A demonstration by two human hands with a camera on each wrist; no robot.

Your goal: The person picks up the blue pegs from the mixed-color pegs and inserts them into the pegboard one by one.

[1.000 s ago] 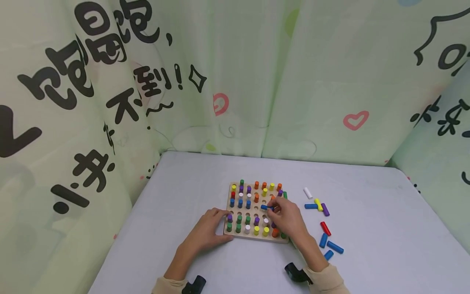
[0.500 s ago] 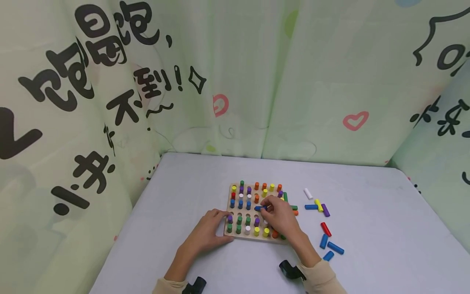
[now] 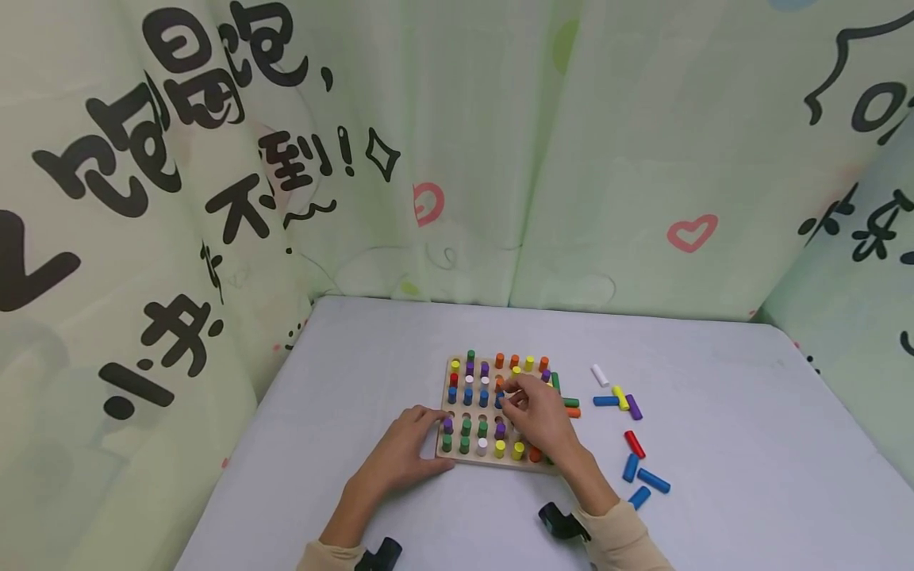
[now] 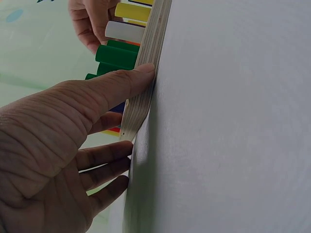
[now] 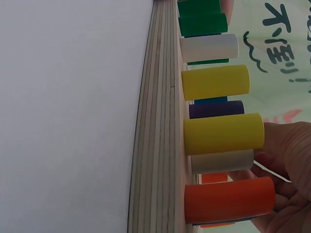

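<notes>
A wooden pegboard (image 3: 493,464) lies on the table, filled with upright coloured pegs in rows; several of its holes are bare. My left hand (image 3: 403,444) steadies its near-left corner, the thumb (image 4: 131,82) pressed to the plywood front edge and the other fingers along the left side. Over the middle of the board, my right hand (image 3: 543,416) pinches a blue peg (image 3: 498,401) that stands in line with the row of blue ones. In the right wrist view, yellow pegs (image 5: 223,133) and an orange peg (image 5: 228,200) partly cover that hand.
Right of the board lie loose pegs: a white one (image 3: 599,375), a yellow one (image 3: 619,397), a purple one (image 3: 633,407), a red one (image 3: 633,444) and several blue ones (image 3: 653,480). A green peg (image 3: 570,403) lies at the board's right edge. A printed curtain (image 3: 571,198) surrounds the table.
My right hand has moved left across the board with the blue peg, which has gone from lying level to upright. The left hand has stayed in place.
</notes>
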